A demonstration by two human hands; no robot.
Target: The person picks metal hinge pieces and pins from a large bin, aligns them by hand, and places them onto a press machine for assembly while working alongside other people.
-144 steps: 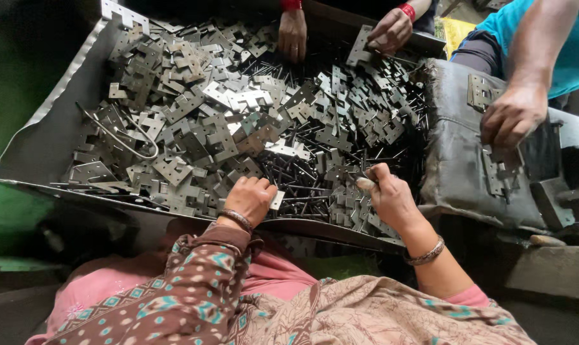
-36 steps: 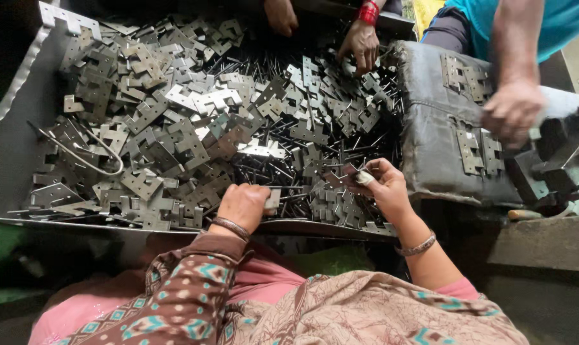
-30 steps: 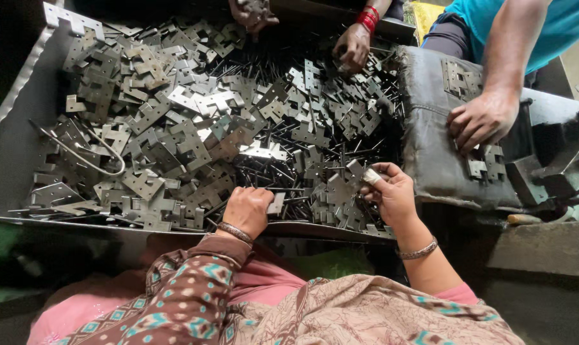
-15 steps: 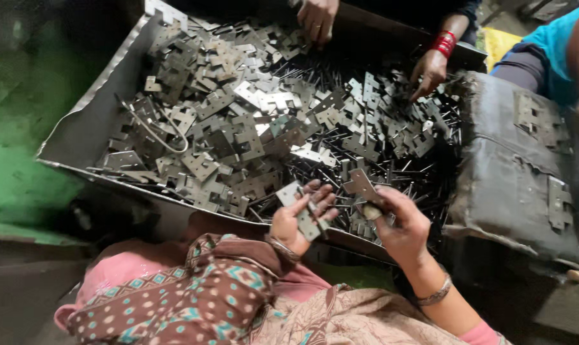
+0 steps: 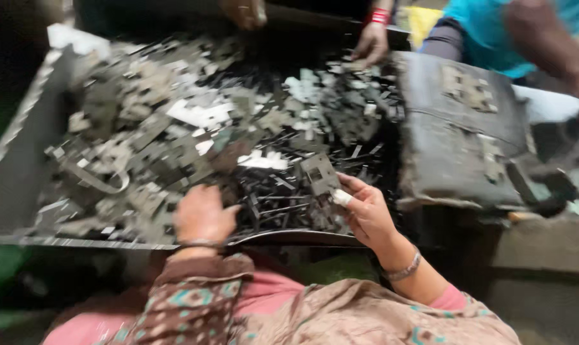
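Grey metal tray heaped with stamped hinge plates; my left hand rests fingers-down on the pile, my right hand pinches one hinge plate. Further right there's a worn dark sack, with a co-worker's hand across the tray.

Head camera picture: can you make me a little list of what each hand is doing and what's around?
Left hand: resting palm-down on the pile of small flat grey metal plates
Right hand: pinching one square grey metal plate with a hole
Container: big grey metal tray
Beside it: dark worn sack
Others: co-worker's hand with red bangles
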